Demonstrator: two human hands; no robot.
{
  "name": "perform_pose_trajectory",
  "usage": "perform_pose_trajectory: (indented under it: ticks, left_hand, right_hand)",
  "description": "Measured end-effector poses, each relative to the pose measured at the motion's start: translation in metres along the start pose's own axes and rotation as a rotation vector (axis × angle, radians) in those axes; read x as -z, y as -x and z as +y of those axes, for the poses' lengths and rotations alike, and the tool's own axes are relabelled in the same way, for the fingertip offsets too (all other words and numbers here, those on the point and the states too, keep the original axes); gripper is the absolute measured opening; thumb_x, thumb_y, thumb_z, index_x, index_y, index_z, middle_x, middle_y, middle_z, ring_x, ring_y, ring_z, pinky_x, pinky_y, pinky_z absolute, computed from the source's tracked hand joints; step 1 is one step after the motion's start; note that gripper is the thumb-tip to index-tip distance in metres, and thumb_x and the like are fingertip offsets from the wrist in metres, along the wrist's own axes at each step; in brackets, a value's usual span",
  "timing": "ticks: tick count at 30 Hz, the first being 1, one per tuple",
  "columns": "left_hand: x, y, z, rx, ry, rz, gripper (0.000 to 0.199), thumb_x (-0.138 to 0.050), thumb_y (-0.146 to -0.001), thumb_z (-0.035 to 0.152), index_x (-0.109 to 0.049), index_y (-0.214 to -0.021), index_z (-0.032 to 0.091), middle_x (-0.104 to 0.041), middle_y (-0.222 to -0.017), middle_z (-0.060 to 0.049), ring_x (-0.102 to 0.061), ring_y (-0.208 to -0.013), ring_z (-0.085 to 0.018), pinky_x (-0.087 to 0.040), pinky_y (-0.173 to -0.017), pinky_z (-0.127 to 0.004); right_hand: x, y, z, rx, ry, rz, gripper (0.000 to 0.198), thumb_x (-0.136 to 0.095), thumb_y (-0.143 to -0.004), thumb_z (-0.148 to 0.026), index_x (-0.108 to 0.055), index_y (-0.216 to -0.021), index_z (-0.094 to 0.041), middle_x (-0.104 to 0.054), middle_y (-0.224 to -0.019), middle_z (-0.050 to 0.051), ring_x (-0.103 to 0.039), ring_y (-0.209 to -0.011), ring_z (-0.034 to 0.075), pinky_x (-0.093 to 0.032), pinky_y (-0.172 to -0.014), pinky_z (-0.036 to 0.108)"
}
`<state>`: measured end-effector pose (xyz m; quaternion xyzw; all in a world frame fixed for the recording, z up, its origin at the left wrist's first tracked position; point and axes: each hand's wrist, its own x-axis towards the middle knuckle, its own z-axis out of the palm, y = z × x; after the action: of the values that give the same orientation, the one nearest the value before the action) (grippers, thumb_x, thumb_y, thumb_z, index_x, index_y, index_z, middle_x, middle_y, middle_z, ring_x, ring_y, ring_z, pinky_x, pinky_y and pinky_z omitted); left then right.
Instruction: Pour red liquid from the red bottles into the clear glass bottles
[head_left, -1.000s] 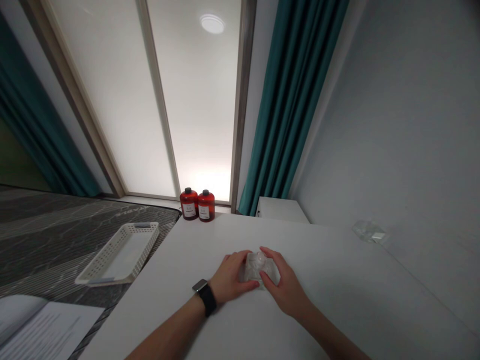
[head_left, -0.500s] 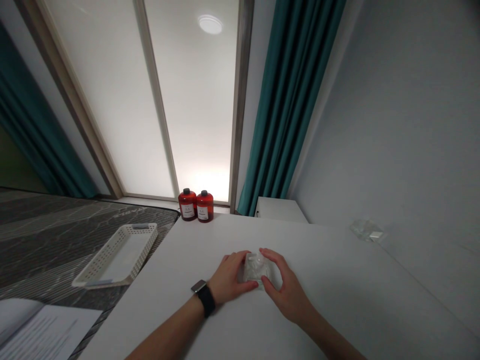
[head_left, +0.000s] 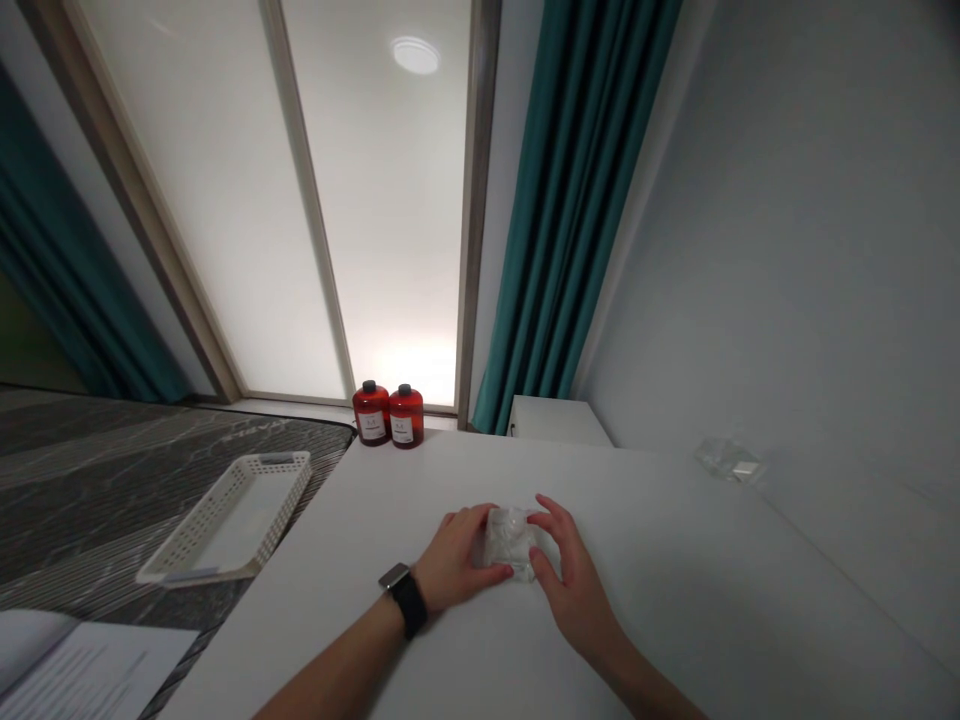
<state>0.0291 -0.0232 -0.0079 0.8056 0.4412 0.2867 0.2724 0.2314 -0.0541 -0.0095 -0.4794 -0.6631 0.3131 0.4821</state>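
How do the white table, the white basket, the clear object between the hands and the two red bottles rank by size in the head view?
1. White table
2. White basket
3. Clear object, nearer the camera than the bottles
4. Left red bottle and right red bottle: too alike to rank

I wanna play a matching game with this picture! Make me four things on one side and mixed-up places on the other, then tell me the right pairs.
Things:
1. The clear thing
2. The red bottles
3. The white basket
4. The watch

Places:
A. On the dark surface
B. Strapped around the left wrist
C. Between the left hand and the right hand
D. Side by side at the far edge of the white table

Right pairs: 1-C, 2-D, 3-A, 4-B
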Motion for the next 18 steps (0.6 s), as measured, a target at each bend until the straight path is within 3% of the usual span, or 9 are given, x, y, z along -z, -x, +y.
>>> perform_pose_trajectory:
  ticks: [4, 10, 13, 18]
  left_hand:
    - [-0.0006, 0.0003, -0.0012, 0.002, -0.008, -0.005, 0.065, -0.079, -0.074, 0.031, -0.046, -0.129, 0.021, -0.063, -0.124, -0.009, -0.059, -0.11, -0.029, -0.041, -0.098, -0.043]
    - [0.0001, 0.0, -0.0011, -0.008, -0.008, 0.003, 0.064, -0.079, -0.074, 0.035, -0.048, -0.128, 0.021, -0.064, -0.124, -0.009, -0.06, -0.109, -0.028, -0.042, -0.097, -0.042]
    - [0.0006, 0.0002, -0.0005, -0.008, -0.006, 0.003, 0.064, -0.079, -0.074, 0.035, -0.048, -0.128, 0.021, -0.064, -0.123, -0.009, -0.06, -0.109, -0.028, -0.042, -0.097, -0.042]
    - [0.0004, 0.0, 0.0004, 0.011, -0.008, -0.002, 0.067, -0.081, -0.072, 0.031, -0.048, -0.129, 0.02, -0.064, -0.123, -0.01, -0.06, -0.109, -0.029, -0.042, -0.097, -0.043]
  right_hand:
    - [0.0032, -0.0025, 0.0047, -0.017, -0.047, 0.034, 0.053, -0.049, -0.088, -0.026, -0.036, -0.139, -0.026, -0.06, -0.112, 0.007, -0.059, -0.113, 0.024, -0.04, -0.107, 0.047]
    - [0.0031, -0.0069, -0.0005, 0.017, -0.133, -0.111, 0.063, -0.047, -0.083, -0.015, -0.033, -0.144, -0.028, -0.054, -0.138, 0.009, -0.046, -0.134, 0.023, -0.035, -0.112, 0.046]
    - [0.0021, -0.0046, 0.0002, 0.013, -0.099, -0.08, 0.058, -0.048, -0.084, -0.016, -0.039, -0.14, -0.027, -0.059, -0.131, 0.009, -0.049, -0.131, 0.024, -0.036, -0.112, 0.047]
    - [0.0044, -0.0062, 0.009, 0.011, -0.092, 0.056, 0.041, -0.048, -0.089, -0.023, -0.046, -0.129, -0.027, -0.065, -0.103, 0.004, -0.06, -0.112, 0.024, -0.041, -0.108, 0.048]
